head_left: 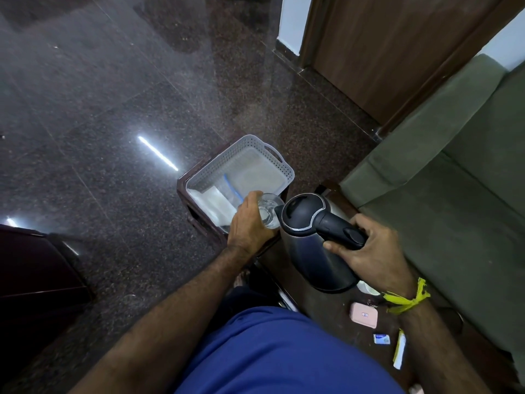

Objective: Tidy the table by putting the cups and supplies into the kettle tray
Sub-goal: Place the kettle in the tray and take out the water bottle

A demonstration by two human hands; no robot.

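Left hand point(250, 223) grasps glass point(270, 210) above tray point(284, 169); right hand point(366, 251) clenches kettle point(312, 237) handle, spout at glass.

Perforated white tray point(279, 166), black kettle point(309, 220)

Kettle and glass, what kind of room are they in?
Probably a hotel or guest room sitting area. There's a green sofa, a polished stone floor and a wooden door, plus an electric kettle with little supply packets on a low table.
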